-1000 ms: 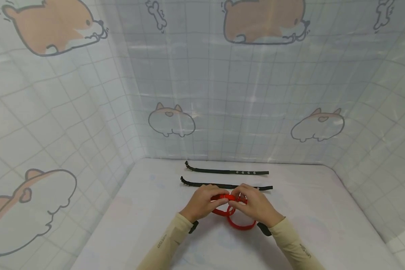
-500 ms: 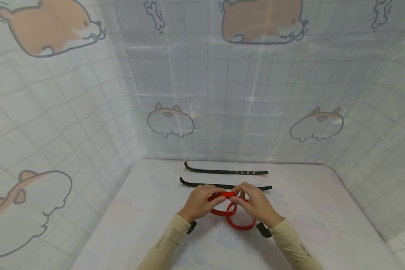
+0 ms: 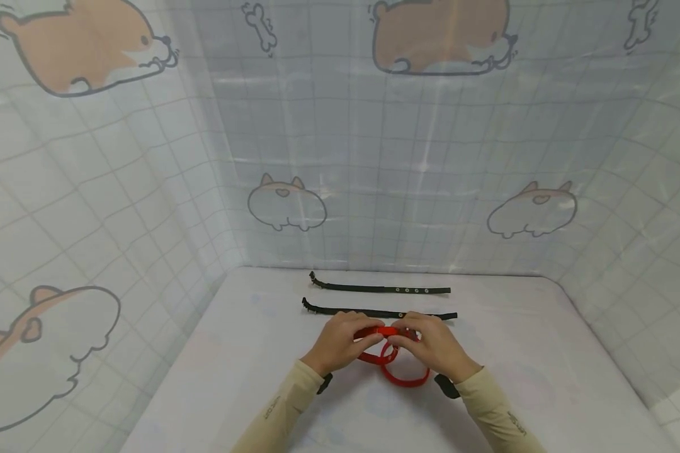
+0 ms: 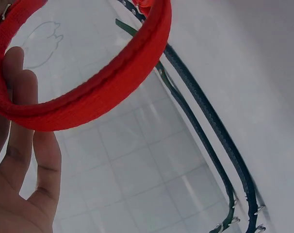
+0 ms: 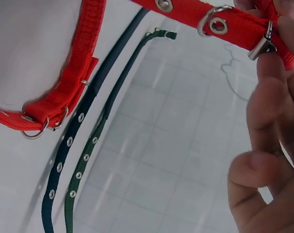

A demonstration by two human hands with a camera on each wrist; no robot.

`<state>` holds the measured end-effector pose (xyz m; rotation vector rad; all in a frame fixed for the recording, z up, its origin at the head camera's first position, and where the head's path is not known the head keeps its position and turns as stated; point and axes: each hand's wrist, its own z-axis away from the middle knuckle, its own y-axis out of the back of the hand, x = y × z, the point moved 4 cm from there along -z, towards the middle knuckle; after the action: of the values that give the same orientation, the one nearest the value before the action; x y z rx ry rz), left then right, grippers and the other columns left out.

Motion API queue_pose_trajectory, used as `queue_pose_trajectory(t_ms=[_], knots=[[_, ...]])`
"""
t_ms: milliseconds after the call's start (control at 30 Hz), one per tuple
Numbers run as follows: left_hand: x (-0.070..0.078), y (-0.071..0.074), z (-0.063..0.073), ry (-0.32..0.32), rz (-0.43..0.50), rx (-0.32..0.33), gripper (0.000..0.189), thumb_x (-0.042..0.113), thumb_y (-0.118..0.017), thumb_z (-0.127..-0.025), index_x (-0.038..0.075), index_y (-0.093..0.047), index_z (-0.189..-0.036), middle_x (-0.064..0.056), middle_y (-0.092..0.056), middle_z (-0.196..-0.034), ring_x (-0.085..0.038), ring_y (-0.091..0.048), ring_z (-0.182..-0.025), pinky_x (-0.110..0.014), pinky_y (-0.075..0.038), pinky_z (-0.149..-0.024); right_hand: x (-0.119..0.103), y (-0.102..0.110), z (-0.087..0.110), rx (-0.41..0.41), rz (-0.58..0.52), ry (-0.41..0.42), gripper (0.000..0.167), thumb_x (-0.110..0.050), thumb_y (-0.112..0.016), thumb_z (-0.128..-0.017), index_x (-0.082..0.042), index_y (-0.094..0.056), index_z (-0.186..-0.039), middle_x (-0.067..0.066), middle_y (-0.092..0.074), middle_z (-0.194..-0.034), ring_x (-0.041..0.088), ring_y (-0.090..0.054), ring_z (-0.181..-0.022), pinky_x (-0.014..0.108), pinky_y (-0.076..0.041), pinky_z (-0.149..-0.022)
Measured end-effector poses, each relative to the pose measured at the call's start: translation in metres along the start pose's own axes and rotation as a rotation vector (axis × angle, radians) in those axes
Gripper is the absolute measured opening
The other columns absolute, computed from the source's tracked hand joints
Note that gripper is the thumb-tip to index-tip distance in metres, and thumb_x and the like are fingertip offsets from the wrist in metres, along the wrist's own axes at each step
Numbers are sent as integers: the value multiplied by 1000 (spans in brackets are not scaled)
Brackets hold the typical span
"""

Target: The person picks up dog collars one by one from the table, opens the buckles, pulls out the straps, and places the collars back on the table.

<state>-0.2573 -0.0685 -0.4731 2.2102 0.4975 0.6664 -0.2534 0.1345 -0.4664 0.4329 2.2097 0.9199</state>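
Both hands hold a red fabric collar (image 4: 98,104) bent into a loop above the table. My left hand (image 3: 337,340) pinches one side of its band; in the left wrist view, fingers (image 4: 25,92) pass behind the strap. My right hand (image 3: 436,345) pinches the part with the metal buckle (image 5: 263,47), where eyelets and a D-ring also show. Whether the strap is through the buckle is hidden by the fingers. Below the hands, a second red collar (image 3: 406,382) lies on the table as a closed loop, its rings and buckle visible in the right wrist view.
Behind the hands, two dark green collars (image 3: 351,288) (image 3: 362,312) lie stretched out side by side, eyelets toward the right and buckle ends curling up at the left. The white table (image 3: 249,352) meets a grid-patterned curtain (image 3: 374,207) printed with cartoon dogs.
Both hands shift only slightly with the held collar, first a little left, then back right. My right fingers change position a little at the buckle. The collars on the table stay put.
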Motion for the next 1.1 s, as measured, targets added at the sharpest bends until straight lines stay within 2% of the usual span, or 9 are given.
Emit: queue_pose_trajectory(t_ms=[167, 367, 600, 833, 1100], knots=[[-1, 2, 0, 29, -11, 12, 29, 38, -71, -96, 22, -75, -120, 11, -73, -102, -4, -63, -85, -30, -51, -80, 1, 3, 2, 62, -40, 36, 20, -28, -84, -84, -22, -78, -103, -18, -60, -82, 4, -51, -70, 20, -43, -56], [-3, 4, 1, 54, -20, 23, 30, 39, -69, -97, 21, -74, -120, 8, -74, -107, -7, -67, -95, -36, -54, -89, 3, 5, 1, 98, -31, 24, 23, -20, -86, -82, -21, -79, -103, -20, -60, -81, 5, -50, -69, 19, -40, -53], [-3, 5, 2, 49, -25, 28, 29, 38, -71, -96, 21, -74, -120, 9, -74, -107, -6, -67, -94, -34, -54, -87, 3, 6, 2, 100, -14, -2, 24, -22, -87, -82, -24, -78, -105, -21, -58, -80, 6, -50, -67, 19, -39, -52], [-5, 3, 6, 63, -42, 17, 28, 38, -71, -96, 21, -76, -117, 11, -74, -102, -5, -62, -83, -27, -51, -77, 5, 3, 3, 96, 22, -41, 24, -28, -84, -85, -20, -78, -107, -18, -59, -78, 3, -48, -64, 20, -39, -49], [0, 5, 1, 77, -40, 57, 22, 34, -71, -95, 20, -75, -112, 10, -74, -105, -7, -66, -90, -31, -54, -82, -1, 5, -1, 82, 73, -118, 29, -28, -84, -84, -20, -78, -111, -19, -65, -85, 0, -47, -61, 20, -42, -48]])
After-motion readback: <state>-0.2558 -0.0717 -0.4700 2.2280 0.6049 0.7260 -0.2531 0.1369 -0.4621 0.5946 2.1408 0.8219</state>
